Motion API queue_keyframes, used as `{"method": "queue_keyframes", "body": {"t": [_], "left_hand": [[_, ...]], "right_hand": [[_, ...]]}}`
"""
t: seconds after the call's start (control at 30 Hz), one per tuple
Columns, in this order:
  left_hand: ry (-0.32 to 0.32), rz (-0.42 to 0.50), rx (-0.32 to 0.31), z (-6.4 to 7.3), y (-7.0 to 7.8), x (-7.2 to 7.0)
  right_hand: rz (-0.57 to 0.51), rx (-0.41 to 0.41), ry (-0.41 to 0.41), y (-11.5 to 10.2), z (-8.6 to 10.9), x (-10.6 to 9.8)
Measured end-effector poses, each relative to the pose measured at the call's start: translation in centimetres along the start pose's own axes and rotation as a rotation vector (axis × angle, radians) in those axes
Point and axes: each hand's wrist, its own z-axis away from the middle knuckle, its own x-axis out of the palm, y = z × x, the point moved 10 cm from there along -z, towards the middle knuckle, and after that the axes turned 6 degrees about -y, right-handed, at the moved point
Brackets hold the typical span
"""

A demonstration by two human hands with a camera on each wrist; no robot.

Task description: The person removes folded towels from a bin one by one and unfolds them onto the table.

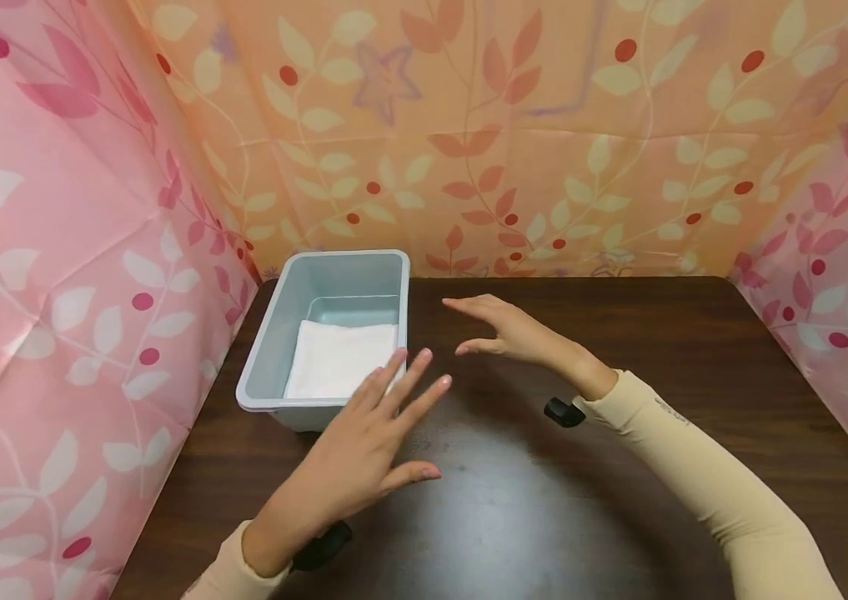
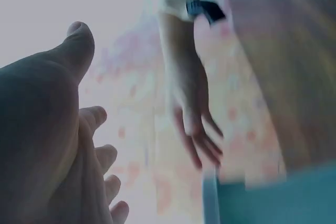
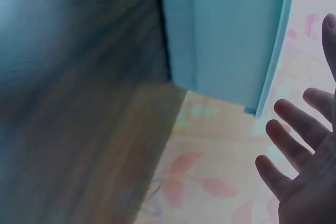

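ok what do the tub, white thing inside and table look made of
Tub: probably plastic, smooth with a soft sheen, judging by its rounded corners and lipped rim.
White cloth: likely fabric, matte, with soft, wavy edges; weave too small to tell.
Table: wood or wood-look laminate, semi-gloss, with streaky grain and a bright reflection.

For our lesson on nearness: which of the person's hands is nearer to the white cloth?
Left. The left hand partly overlaps the white cloth in the head view; the right hand is farther off, right of the bin.
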Motion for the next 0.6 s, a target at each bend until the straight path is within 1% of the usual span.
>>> {"method": "queue_keyframes", "body": {"t": [0.07,0.17,0.23,0.33,0.4,0.47,0.53,0.6], "left_hand": [[0.014,0.022,-0.08,0.8,-2.4,-0.5],[0.02,0.053,-0.208,2.5,-6.3,-0.8],[0.022,0.071,-0.292,3.8,-8.7,-0.9],[0.023,0.103,-0.403,5.9,-11.9,-0.9],[0.013,0.129,-0.472,7.2,-13.7,-0.7],[0.0,0.158,-0.536,8.3,-15.2,-0.4],[-0.018,0.189,-0.596,9.3,-16.5,-0.1],[-0.032,0.211,-0.641,10.0,-17.4,0.3]], "right_hand": [[-0.003,-0.006,0.0,-0.5,-1.9,-0.5],[-0.019,-0.015,-0.013,-1.5,-4.7,-0.9],[-0.028,-0.012,-0.04,-2.2,-6.6,-0.8],[-0.033,-0.002,-0.097,-3.0,-9.3,-0.3],[-0.04,0.004,-0.136,-3.4,-10.9,0.1],[-0.046,0.011,-0.17,-3.8,-12.3,0.5],[-0.063,0.018,-0.193,-4.1,-13.5,0.8],[-0.072,0.022,-0.206,-4.4,-14.7,1.0]]}}
